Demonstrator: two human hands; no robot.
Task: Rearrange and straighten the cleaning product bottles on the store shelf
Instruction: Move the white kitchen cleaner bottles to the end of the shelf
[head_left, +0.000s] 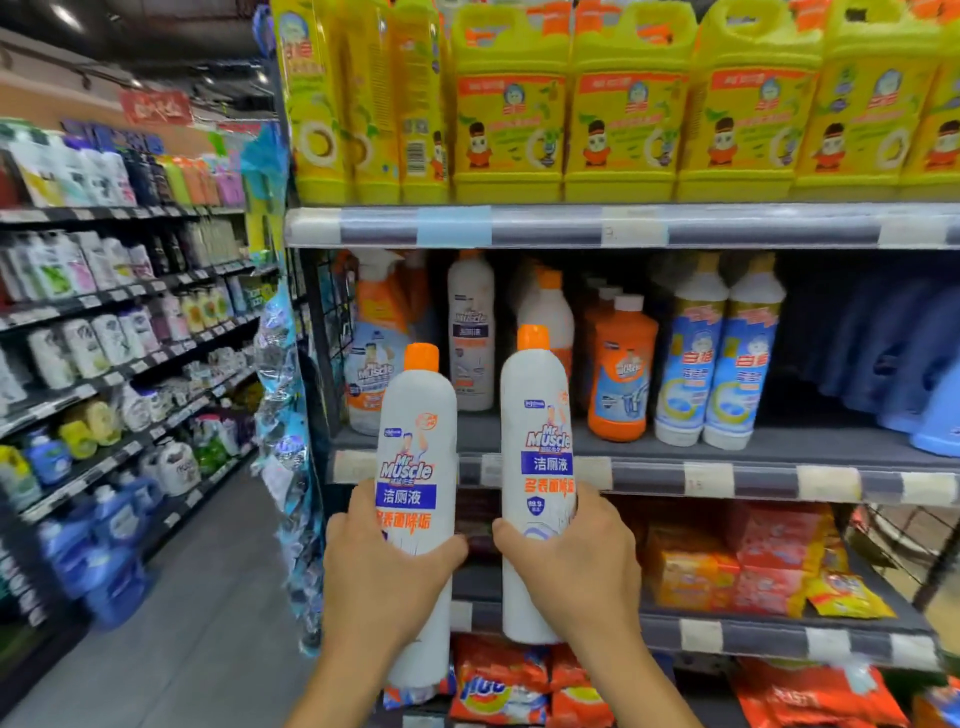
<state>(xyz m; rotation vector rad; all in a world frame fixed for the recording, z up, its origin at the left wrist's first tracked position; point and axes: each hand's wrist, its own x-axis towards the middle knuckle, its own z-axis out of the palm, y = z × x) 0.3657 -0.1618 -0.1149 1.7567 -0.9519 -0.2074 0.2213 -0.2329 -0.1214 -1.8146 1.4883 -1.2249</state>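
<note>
clearly mid-restock: the left hand (387, 566) and right hand (576, 561) each gripped 1 white bottle (415, 441), (537, 431), upright before the middle shelf (675, 475) front edge; next probably setting both into its left-hand gap.

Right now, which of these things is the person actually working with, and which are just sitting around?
Part of the job:
- left hand holding a white bottle
- right hand holding a second white bottle
- middle shelf, with its orange bottle and blue-label bottles

Just nearby:
- yellow jugs above
- red packets below
- far aisle shelves
</note>
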